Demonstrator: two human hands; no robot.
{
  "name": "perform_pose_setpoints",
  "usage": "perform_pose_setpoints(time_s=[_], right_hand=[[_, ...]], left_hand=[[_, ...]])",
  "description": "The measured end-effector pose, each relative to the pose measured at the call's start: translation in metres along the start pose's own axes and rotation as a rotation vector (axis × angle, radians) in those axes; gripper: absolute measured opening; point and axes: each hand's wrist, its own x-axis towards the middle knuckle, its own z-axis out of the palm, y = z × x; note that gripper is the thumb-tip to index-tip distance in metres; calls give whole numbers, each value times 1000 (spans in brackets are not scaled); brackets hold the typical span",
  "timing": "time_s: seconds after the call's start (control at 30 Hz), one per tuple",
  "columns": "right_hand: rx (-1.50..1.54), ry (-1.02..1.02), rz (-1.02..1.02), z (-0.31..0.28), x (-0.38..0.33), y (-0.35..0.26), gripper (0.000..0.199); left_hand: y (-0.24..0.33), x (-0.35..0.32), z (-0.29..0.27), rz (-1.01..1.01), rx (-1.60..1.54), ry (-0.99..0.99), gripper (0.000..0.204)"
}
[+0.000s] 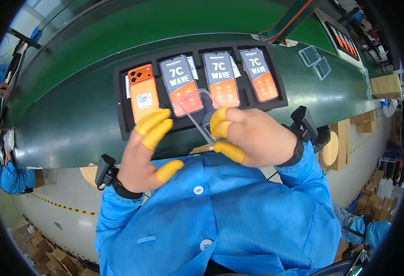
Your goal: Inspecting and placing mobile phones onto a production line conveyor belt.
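Note:
My right hand [261, 138], in yellow finger cots, pinches a clear phone case [195, 121] by its near end, tilted above the near side of the black tray [120, 87]. My left hand [140, 158], also in yellow finger cots, has thumb and fingers apart and nothing between them. Its fingertips are by the lower end of an orange phone [145, 100], which lies back up in the tray; whether they touch cannot be told. Face up beside it lie a phone [178, 76] partly behind the case, a middle phone [219, 73] and a right phone [259, 73], with grey-and-orange fronts.
Two more clear cases [309, 56] lie on the green workbench [64, 124] right of the tray. Farther right is a pale-edged tray [342, 41] with several orange items. A green post [289, 23] rises behind. Cardboard boxes [386, 86] stand at the right, and a round wooden stool [329, 148] below the bench.

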Motion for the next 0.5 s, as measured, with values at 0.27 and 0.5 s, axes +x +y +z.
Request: perform_pose_setpoints(time_s=[0.27,0.5], right_hand=[[-271,-250,-29,-9,34,-44,16],[-215,-105,-57,-11,51,-55,17]], left_hand=[[2,-4,24,39,-17,-6,53],[-7,3,8,213,-82,258,39]])
